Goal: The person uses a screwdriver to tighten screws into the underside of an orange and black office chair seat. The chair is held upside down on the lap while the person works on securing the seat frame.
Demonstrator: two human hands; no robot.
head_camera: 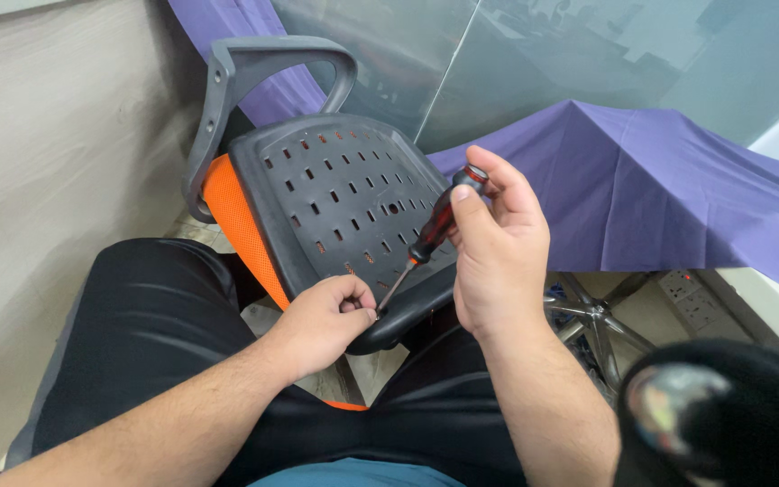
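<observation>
R hand is clamped round the top of a red-and-black-handled screwdriver w/ slim steel shaft, fingers wrapped on the handle, thumb pressed along its side. L hand is curled nearly closed, fingertips pinched together right at the driver's tip; whether it pinches a small screw there can't be told, too small to see. The hands are apart but close, L lower and nearer the body, R higher and further out.

Driver's long axis runs diagonally: handle up and to the R, tip down and to the L, meeting the near edge of a dark grey perforated plastic chair seat pan. That pan lies tilted across the person's lap, underside up, w/ orange mesh fabric showing along its L edge and a grey plastic armrest loop at the far end. Tip touches the pan just beside L fingertips, so L hand is the nearer one to the contact spot.

Further out: black trousers, purple cloth draped behind, a chrome star chair base on the floor to the R, a white socket strip.
</observation>
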